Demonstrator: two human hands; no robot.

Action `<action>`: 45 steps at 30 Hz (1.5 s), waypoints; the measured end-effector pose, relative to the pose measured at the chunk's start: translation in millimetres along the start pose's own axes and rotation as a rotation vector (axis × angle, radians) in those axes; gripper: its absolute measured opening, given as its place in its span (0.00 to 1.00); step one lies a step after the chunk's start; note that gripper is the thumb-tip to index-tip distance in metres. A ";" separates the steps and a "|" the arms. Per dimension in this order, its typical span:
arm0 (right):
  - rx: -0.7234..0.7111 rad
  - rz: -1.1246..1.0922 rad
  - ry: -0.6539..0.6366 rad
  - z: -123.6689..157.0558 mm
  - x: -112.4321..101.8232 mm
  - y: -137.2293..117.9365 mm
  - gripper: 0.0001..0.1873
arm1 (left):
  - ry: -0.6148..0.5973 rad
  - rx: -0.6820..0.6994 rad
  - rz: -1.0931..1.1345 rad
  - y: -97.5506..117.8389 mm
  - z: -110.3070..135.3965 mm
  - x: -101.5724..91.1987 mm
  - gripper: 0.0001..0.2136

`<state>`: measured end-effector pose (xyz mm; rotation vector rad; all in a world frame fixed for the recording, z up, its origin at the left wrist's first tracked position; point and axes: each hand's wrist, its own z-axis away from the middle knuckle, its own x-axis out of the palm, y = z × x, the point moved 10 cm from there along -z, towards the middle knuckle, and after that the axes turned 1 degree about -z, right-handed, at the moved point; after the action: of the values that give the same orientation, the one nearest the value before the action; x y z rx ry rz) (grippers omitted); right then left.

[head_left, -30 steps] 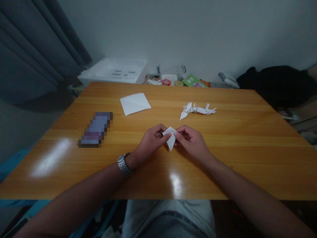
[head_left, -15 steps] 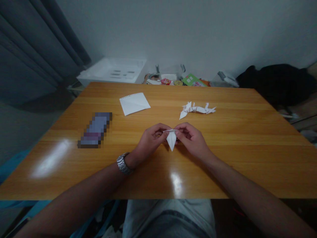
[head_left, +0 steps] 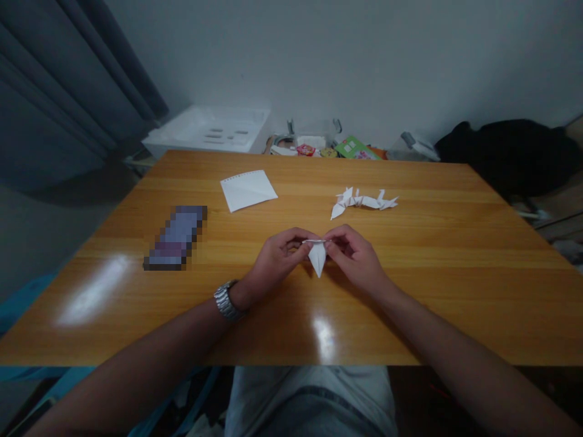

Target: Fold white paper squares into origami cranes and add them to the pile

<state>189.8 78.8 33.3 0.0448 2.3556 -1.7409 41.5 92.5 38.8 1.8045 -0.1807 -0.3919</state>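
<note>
Left hand (head_left: pixel 277 260) and right hand (head_left: pixel 353 258) together, fingertips pinching top edge of folded paper (head_left: pixel 317 256), point downward, over middle of tabletop (head_left: pixel 432 297). Watch (head_left: pixel 226 300) on left wrist. Ahead on tabletop: flat paper sheet (head_left: pixel 248 190); origami chain (head_left: pixel 364 201) to right. Pixelated object (head_left: pixel 175 238) far left, unreadable. Beyond tabletop: white tray (head_left: pixel 204 129), contents unclear; clear tub (head_left: pixel 314 133) behind colored packets, whether any inside unclear; green packet (head_left: pixel 353 148) just right.
</note>
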 end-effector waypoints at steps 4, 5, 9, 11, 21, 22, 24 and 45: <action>0.004 -0.027 -0.005 1.7 0.0 -1.5 0.08 | 0.001 -0.029 0.032 -1.7 0.7 -0.4 0.11; 0.010 -0.030 -0.009 2.1 0.6 -1.6 0.08 | 0.001 -0.050 0.054 -3.7 0.9 -0.5 0.12; 0.008 0.001 -0.012 2.7 2.1 -5.8 0.10 | 0.025 -0.093 0.082 -8.9 1.1 -2.6 0.15; 0.001 0.037 -0.009 2.3 2.2 -8.0 0.11 | 0.030 -0.068 0.054 -6.9 0.4 -3.2 0.13; 0.100 -0.081 0.004 -1.8 2.2 7.3 0.13 | 0.028 -0.040 0.012 -6.6 0.8 -1.7 0.11; 0.119 -0.067 -0.001 -2.1 2.5 8.9 0.13 | 0.028 -0.044 0.015 -7.8 0.6 -1.5 0.11; 0.143 -0.045 -0.003 -2.7 2.3 10.5 0.14 | 0.031 -0.049 0.019 -10.5 0.2 -1.5 0.11; 0.193 -0.158 0.008 -2.8 2.6 15.9 0.13 | 0.006 -0.094 -0.010 -11.5 0.3 -2.7 0.11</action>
<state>189.2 86.0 18.7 -0.1074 2.2430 -2.0405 37.9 96.2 28.2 1.7146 -0.1469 -0.3951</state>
